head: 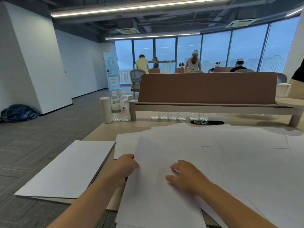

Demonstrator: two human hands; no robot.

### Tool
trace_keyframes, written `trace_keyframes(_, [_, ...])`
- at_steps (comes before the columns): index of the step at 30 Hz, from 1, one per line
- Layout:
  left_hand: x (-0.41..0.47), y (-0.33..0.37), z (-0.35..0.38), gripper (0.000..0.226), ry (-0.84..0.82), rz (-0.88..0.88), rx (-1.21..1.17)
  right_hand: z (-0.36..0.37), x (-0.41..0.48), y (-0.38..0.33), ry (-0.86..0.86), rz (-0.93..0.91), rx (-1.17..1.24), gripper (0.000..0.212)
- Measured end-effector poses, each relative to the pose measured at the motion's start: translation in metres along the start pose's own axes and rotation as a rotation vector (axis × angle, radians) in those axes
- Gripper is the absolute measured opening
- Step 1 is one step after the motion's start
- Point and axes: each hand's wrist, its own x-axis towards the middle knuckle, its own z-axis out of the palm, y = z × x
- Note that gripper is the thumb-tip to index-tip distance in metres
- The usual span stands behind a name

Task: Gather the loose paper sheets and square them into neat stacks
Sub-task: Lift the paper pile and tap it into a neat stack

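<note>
White paper is covering most of the pale wooden desk [98, 135].

Item 1: loose white paper sheets [238, 155], lying fanned and overlapping at mixed angles across the middle and right of the desk, edges not lining up.

Item 2: top white sheet nearest the camera [153, 191], lying slightly skewed on the loose sheets, its near edge reaching the front of the desk.

Item 3: squared white paper stack [69, 168], sitting at the left front corner of the desk, apart from the loose sheets, its near corner overhanging the desk edge.

Item 4: left hand [125, 167], curling around the left edge of the top sheet; fingers are closing on that edge, though the fingertips are hidden beneath the paper.

Item 5: right hand [184, 175], lying flat on the top sheet with fingers spread apart, palm down, gripping nothing.

Item 6: white cylindrical flask [105, 110], standing upright at the far left of the desk, just beside two clear plastic water bottles [120, 106].

Item 7: row of clear bottle bases [179, 115], showing beneath the brown felt desk divider [207, 87].

Item 8: black oval cable port [207, 122], sitting just beyond the far edge of the loose sheets.
</note>
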Motion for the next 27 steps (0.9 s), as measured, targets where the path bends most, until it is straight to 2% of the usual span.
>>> trace_keyframes(3, [0.002,-0.001,-0.005,0.046,-0.017,0.053,-0.113,0.003,0.0,0.002,0.048,-0.002,0.049,0.058])
trace_keyframes(6, [-0.009,0.011,-0.011,0.038,-0.022,0.109,-0.291,0.0,0.002,0.003,0.164,0.086,0.203,0.076])
trace_keyframes(8, [-0.01,0.017,-0.016,0.04,-0.013,0.136,-0.383,-0.003,0.006,0.004,0.265,0.154,0.337,0.073])
trace_keyframes(10, [-0.011,0.022,-0.023,0.044,-0.015,0.181,-0.449,-0.008,0.009,0.006,0.296,0.209,0.492,0.069])
trace_keyframes(12, [-0.01,0.025,-0.031,0.045,-0.005,0.217,-0.515,-0.015,0.013,0.004,0.267,0.253,0.624,0.057])
trace_keyframes(15, [-0.004,0.029,-0.039,0.04,0.015,0.213,-0.602,-0.018,0.023,0.003,0.236,0.235,0.691,0.015])
trace_keyframes(17, [0.003,0.027,-0.041,0.031,0.009,0.19,-0.634,-0.016,0.033,0.001,0.244,0.218,0.682,0.012])
trace_keyframes(19, [0.008,0.021,-0.04,0.028,-0.036,0.142,-0.604,-0.014,0.045,0.0,0.266,0.21,0.674,0.013])
trace_keyframes(23, [0.017,0.006,-0.034,0.02,-0.05,0.048,-0.369,-0.013,0.073,-0.004,0.3,0.181,0.634,0.014])
trace_keyframes(27, [0.029,-0.002,-0.035,0.033,0.032,0.045,-0.205,-0.008,0.103,-0.008,0.299,0.092,0.406,0.026])
